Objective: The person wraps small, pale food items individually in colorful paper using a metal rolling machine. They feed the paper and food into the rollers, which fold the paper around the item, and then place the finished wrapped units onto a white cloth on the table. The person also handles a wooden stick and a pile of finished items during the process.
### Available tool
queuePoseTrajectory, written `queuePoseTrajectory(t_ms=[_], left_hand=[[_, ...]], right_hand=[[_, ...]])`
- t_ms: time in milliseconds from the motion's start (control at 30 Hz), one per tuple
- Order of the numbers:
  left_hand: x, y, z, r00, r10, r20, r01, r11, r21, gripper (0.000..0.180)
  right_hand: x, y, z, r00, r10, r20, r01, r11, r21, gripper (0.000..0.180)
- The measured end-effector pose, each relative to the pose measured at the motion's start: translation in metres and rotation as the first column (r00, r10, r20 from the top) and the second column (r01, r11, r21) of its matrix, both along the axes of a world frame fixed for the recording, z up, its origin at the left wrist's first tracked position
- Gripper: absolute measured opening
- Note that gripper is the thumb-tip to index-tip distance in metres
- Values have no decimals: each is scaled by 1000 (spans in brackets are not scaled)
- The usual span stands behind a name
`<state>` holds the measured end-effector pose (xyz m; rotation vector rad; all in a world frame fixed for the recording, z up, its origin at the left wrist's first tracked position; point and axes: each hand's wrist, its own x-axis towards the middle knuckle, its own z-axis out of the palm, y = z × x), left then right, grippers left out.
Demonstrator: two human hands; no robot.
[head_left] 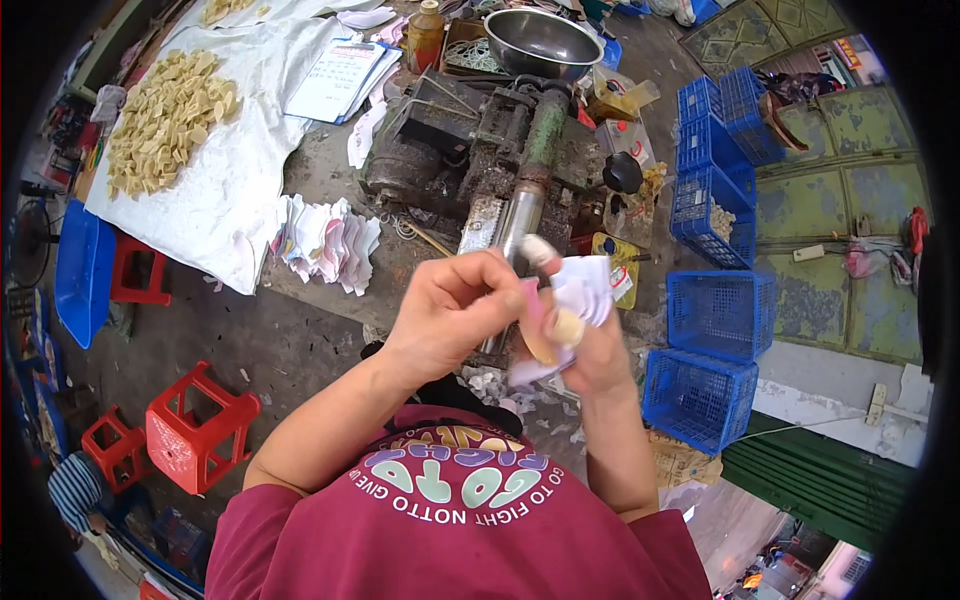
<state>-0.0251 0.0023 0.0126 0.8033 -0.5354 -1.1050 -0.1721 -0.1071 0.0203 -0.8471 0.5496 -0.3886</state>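
My left hand [455,310] is closed in front of my chest, its fingertips pinching the edge of a white and pink paper wrapper [580,290]. My right hand [590,350] cups the same wrapper from below, with a pale yellow flat piece [565,328] lying in it against the fingers. A white-taped fingertip [538,247] sticks up above the paper. Both hands meet just in front of a dirty metal press machine [500,140] with a steel roller [520,215].
Pale cut pieces [165,115] lie heaped on a white cloth [230,190] at left. A stack of paper wrappers [325,240] sits on the bench edge. A steel bowl [540,40] stands behind the machine. Blue crates [715,310] stack at right, red stools [195,425] at lower left.
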Motion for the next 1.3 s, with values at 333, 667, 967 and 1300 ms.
queuePoseTrajectory(t_ms=[333, 667, 967, 1300], left_hand=[[-10, -2, -5, 722, 231, 652, -222, 970, -98, 12], [21, -3, -63, 263, 183, 947, -491, 871, -32, 18], [91, 23, -98, 499, 378, 779, -712, 692, 120, 3], [145, 122, -160, -165, -312, 936, -717, 689, 103, 13]], right_hand=[[-7, -8, 19, 959, -129, -252, 59, 962, -268, 56], [22, -31, -21, 753, -255, -607, -275, 715, -643, 39], [18, -40, -13, 745, -299, -596, -124, 816, -564, 48], [12, -25, 8, 972, 24, -235, -55, 991, -125, 20]])
